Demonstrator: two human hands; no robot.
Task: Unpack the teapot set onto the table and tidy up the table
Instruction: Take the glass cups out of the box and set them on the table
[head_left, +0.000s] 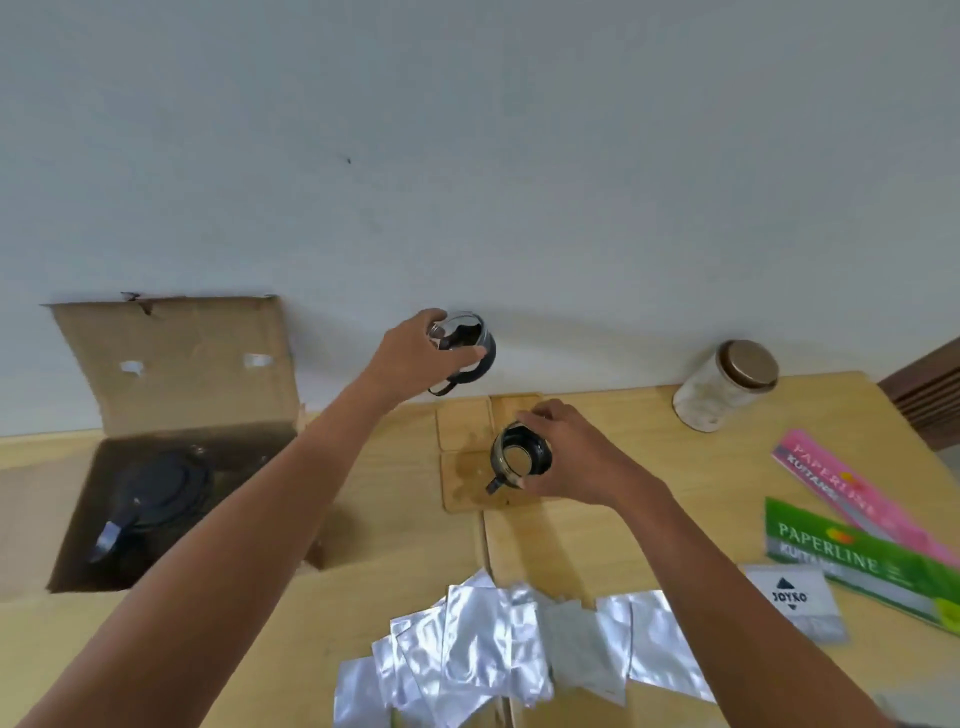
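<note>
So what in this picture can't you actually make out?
All in the head view:
- Teapot in the cardboard box: dark and shadowed, details lost.
- Cup in the left hand: fingers cover its near side.
- Cup under the right hand: whether it touches the table is unclear.
- Silver pouches: blurred, bottom edge cuts them.

We see a glass jar (722, 387) w/ brown lid, upright at the table's (649, 525) far right by the wall (467, 156). Nearer, at the right edge: a pink Paperline pack (852, 499) & a green Paperline pack (857, 558), overlapping. Just beside the green one lies a grey Joyko card (795, 605).
</note>
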